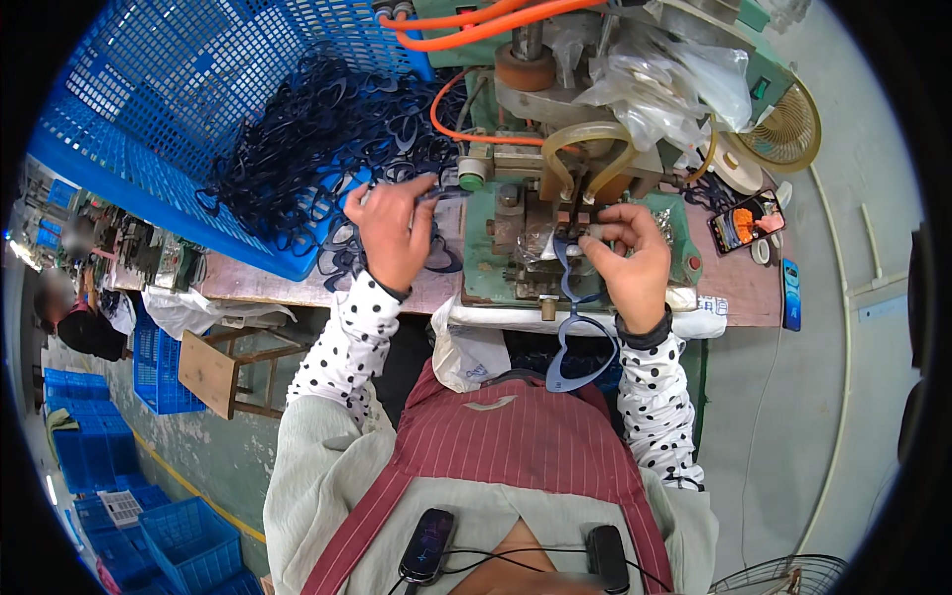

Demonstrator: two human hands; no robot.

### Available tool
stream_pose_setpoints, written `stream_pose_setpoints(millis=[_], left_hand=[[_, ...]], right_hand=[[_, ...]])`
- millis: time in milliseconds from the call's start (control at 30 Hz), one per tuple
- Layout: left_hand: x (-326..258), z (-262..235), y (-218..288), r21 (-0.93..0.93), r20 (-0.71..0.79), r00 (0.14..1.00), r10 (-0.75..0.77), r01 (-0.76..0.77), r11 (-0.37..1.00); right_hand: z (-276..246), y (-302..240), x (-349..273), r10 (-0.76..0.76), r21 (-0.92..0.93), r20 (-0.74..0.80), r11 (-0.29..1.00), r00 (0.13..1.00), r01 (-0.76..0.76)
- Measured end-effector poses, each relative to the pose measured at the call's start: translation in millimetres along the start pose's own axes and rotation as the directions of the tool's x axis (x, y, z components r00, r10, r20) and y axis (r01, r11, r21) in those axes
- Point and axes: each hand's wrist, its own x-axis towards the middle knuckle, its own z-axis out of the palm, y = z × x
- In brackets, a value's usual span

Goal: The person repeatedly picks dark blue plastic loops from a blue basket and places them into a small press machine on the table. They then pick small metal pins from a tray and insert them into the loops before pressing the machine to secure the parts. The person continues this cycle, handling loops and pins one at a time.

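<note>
My right hand [635,263] is at the jaws of a green bench press [511,230], its thumb and fingers closed at the upper end of a blue rubber strap [566,266]. That strap hangs down from the jaws, and a heart-shaped loop [557,369] on it dangles over the table's front edge. Left of the press, my left hand [392,233] is raised above the table with thumb and forefinger nearly together. A thin dark blue strap [451,193] shows at those fingertips. The exact grip of both hands is partly hidden.
A big blue basket [149,213] leans at the left with a heap of dark looped straps [307,139]. Orange hoses [476,30] cross above. Right of the press lie a lit phone [746,222] and a small fan [788,124]. A wooden stool [208,372] stands on the floor left.
</note>
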Motion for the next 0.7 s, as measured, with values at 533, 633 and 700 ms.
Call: stream_pose_setpoints(millis=[533,633,700], left_hand=[[-12,25,103,-0.627,-0.048,0.763,0.644,-0.525,0.575],[-19,33,101,-0.650,-0.047,0.788,0.614,-0.491,0.580],[-19,33,102,-0.646,-0.036,0.793,0.608,-0.482,0.592]], right_hand=[[-38,67,27,-0.179,-0.227,-0.263,0.967,0.948,0.119],[-84,126,31,-0.105,-0.610,-0.366,0.778,0.925,-0.153],[-93,145,25,-0.118,-0.631,-0.289,0.770,0.950,-0.096]])
